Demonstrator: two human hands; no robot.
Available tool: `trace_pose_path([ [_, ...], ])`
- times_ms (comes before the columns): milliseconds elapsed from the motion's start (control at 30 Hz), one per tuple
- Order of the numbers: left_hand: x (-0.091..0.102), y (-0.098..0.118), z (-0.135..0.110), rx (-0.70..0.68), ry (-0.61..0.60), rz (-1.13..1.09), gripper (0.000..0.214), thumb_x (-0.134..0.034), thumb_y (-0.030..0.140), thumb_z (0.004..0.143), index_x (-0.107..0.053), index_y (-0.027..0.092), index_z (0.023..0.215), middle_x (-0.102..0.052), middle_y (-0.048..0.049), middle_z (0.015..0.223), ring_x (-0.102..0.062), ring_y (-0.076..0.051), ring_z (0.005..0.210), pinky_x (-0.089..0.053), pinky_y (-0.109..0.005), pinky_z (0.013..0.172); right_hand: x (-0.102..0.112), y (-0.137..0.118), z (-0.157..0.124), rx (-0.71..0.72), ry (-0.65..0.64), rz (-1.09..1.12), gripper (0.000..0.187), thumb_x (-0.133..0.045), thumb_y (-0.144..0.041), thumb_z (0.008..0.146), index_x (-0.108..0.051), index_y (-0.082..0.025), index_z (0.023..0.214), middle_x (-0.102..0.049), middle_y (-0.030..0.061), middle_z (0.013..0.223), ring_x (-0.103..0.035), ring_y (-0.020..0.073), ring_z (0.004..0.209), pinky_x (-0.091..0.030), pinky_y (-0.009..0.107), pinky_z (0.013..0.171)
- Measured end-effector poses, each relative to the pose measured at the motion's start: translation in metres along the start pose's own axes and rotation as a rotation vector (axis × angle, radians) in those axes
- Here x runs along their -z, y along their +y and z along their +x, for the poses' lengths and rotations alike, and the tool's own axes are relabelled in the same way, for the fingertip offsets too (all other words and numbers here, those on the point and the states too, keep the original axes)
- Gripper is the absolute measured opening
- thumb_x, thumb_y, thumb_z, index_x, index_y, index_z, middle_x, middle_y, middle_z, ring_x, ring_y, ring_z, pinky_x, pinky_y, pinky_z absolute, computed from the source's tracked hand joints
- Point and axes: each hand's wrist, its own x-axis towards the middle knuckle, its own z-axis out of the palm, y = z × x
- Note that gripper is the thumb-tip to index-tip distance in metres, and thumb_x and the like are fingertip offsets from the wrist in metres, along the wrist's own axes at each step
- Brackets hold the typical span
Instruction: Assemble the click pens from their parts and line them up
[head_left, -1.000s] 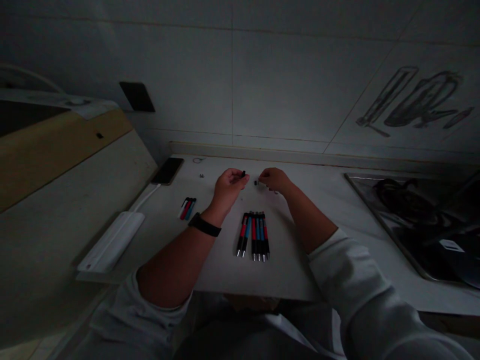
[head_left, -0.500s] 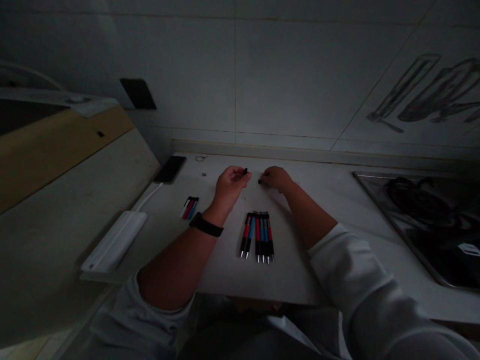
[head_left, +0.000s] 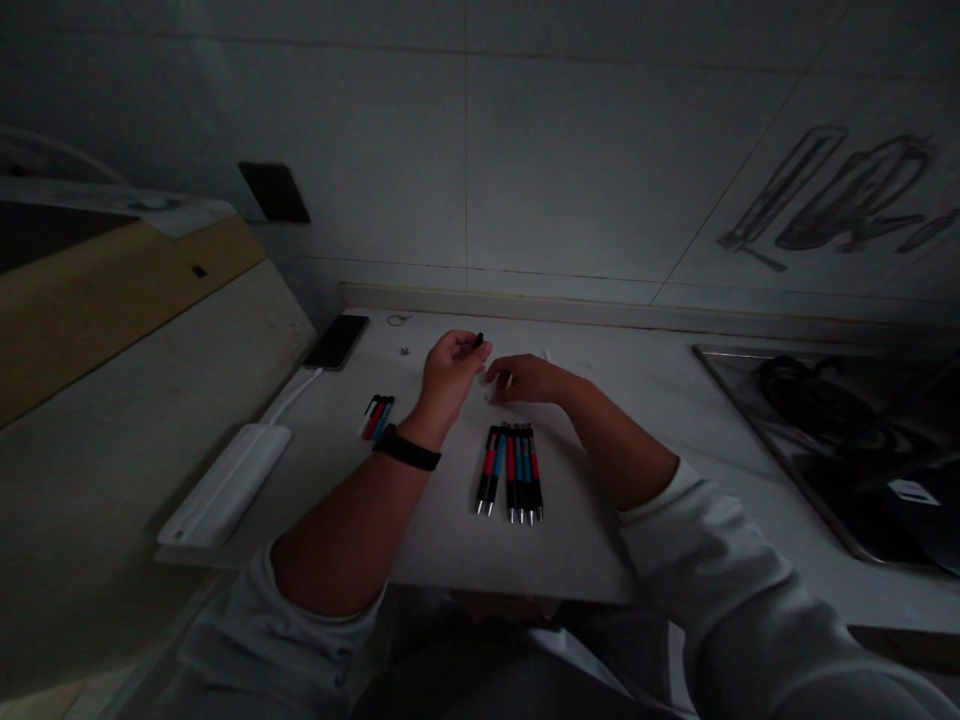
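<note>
My left hand [head_left: 448,372] is raised a little over the white counter [head_left: 645,400], its fingers pinched on a small black pen part [head_left: 478,341]. My right hand [head_left: 525,380] lies low just to its right, fingers curled near the counter; what it holds, if anything, is too small to name. Just in front of both hands lies a row of several red and blue pens [head_left: 511,471], tips toward me. A smaller cluster of pen barrels [head_left: 376,416] lies to the left. A black band is on my left wrist.
A dark phone [head_left: 337,342] lies at the counter's back left, with a white cable running to a white power bank [head_left: 223,484]. A sink [head_left: 840,440] with dark items is at the right. Tiny parts [head_left: 404,350] lie near the tiled back wall.
My right hand has moved left and nearer, from beside the small black piece to just behind the pen row, close to my left hand. The left hand has stayed almost in place.
</note>
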Motion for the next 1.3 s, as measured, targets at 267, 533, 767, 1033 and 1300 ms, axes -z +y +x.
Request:
trace_pose_path([
  [267,0.000,-0.001,0.000,0.002,-0.006,0.011,0.031,-0.081,0.036,0.076,-0.063,0.020,0.093,-0.069,-0.0030,0.089,-0.065,-0.014,0.079,-0.057,-0.027,0.072,0.001,-0.009,-0.002,0.016,0.094,-0.053,0.013,-0.067,-0.016,0.088,-0.076,-0.020,0.097,-0.079,0.0040,0.100,-0.070,0.0171,0.088,-0.046,0.024,0.083],
  [533,0.000,-0.005,-0.001,-0.002,-0.020,0.045,0.032,-0.081,0.039,0.074,-0.063,0.020,0.093,-0.067,-0.0035,0.089,-0.064,-0.015,0.079,-0.055,-0.027,0.071,0.082,0.039,-0.064,-0.205,0.605,0.067,0.015,-0.070,-0.029,0.091,-0.075,-0.020,0.101,-0.076,0.0066,0.098,-0.066,0.0160,0.078,-0.050,0.028,0.076],
  [767,-0.001,-0.006,-0.003,0.014,-0.057,0.050,0.034,-0.084,0.038,0.071,-0.063,0.019,0.091,-0.068,-0.0032,0.088,-0.064,-0.014,0.077,-0.055,-0.027,0.072,0.081,0.124,-0.099,-0.429,0.651,0.007,0.015,-0.070,-0.028,0.088,-0.076,-0.017,0.096,-0.077,0.0088,0.098,-0.066,0.0165,0.076,-0.052,0.029,0.075],
  [1033,-0.001,-0.005,-0.004,0.028,-0.070,0.061,0.034,-0.084,0.037,0.072,-0.064,0.019,0.092,-0.068,-0.0027,0.088,-0.064,-0.014,0.078,-0.055,-0.028,0.072,0.051,0.177,-0.091,-0.541,0.336,-0.047,0.011,-0.074,-0.023,0.081,-0.078,-0.019,0.091,-0.079,0.0045,0.090,-0.070,0.0173,0.079,-0.052,0.027,0.078],
  [1300,0.001,-0.010,-0.002,0.026,-0.086,0.057,0.031,-0.084,0.034,0.073,-0.065,0.019,0.093,-0.070,-0.0038,0.090,-0.065,-0.015,0.080,-0.055,-0.028,0.071,0.041,0.185,-0.083,-0.535,0.279,-0.087,0.014,-0.074,-0.024,0.082,-0.079,-0.020,0.094,-0.080,0.0056,0.095,-0.073,0.0194,0.086,-0.052,0.027,0.079],
])
